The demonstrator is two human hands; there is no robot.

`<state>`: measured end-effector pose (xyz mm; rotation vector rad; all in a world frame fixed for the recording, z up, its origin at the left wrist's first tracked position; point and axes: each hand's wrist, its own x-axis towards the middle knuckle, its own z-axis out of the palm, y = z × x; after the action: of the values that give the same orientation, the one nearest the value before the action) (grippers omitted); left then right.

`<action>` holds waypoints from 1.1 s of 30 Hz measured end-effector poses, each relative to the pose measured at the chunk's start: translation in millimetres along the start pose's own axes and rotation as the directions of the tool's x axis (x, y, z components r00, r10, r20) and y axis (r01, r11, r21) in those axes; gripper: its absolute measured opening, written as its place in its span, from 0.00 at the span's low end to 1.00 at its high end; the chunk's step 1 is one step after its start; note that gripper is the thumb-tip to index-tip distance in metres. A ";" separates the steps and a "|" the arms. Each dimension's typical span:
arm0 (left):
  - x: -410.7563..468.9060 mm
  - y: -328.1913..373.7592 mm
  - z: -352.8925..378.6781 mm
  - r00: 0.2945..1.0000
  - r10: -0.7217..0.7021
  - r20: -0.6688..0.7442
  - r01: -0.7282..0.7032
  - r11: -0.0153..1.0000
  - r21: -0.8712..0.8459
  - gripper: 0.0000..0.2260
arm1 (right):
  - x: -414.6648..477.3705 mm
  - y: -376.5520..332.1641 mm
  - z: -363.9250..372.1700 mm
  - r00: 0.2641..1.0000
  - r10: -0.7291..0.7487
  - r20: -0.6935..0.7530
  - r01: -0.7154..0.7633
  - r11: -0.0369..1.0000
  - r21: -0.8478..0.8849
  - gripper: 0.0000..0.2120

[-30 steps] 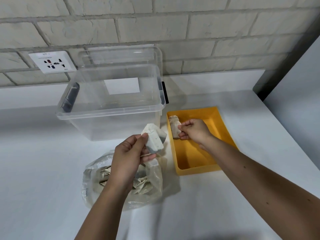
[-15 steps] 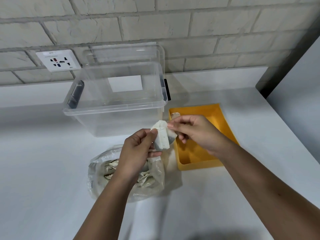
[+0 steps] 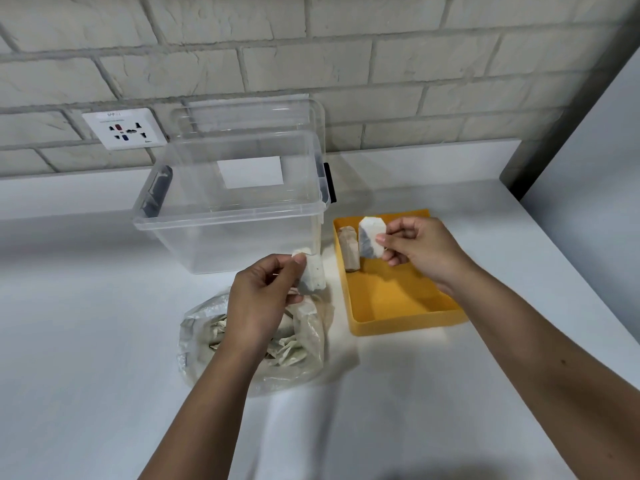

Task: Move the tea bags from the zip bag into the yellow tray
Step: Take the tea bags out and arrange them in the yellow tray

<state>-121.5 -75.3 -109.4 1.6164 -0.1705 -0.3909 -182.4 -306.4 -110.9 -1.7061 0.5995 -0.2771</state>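
**Each hand is holding a tea bag, one of them over the yellow tray**

The right hand (image 3: pixel 419 251) is pinching a pale tea bag (image 3: pixel 370 242) by its right edge between thumb and forefinger, with the other fingers curling in behind. This bag is standing upright in the air to the left of the hand, over the far left part of the yellow tray (image 3: pixel 408 322). Whether its lower end is touching the tray floor cannot be told. Just to its left, a brownish tea bag (image 3: pixel 349 249) is lying inside the tray along the left wall, near the far corner.

The left hand (image 3: pixel 263 299) is gripping a speckled tea bag (image 3: pixel 313 277) by its top between thumb and fingertips. That bag is hanging at the right side of the hand, in front of the near right corner of the clear storage box (image 3: pixel 235 209) and above the open end of the zip bag (image 3: pixel 308 337).

The zip bag is lying crumpled on the white table (image 3: pixel 86 341), directly under the left hand and wrist, which are covering its middle. More tea bags (image 3: pixel 287 353) are showing through its plastic in a loose heap. The tray is sitting on the table just right of the zip bag, with a narrow strip of table between them.

Behind both, the storage box is standing open, and its clear lid (image 3: pixel 249 114) is leaning against the brick wall (image 3: pixel 346 46). A wall socket (image 3: pixel 124 128) is showing to the left of the lid.
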 end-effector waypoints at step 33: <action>6.2 3.2 18.1 0.994 -0.025 0.105 0.023 0.999 0.024 0.06 | -18.0 -20.7 27.2 0.905 0.066 0.420 -0.029 0.995 -0.095 0.11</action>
<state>-121.7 -94.7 -107.9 1.6220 -0.2363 -0.4946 -179.1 -271.5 -94.7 -1.7616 0.3313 0.1592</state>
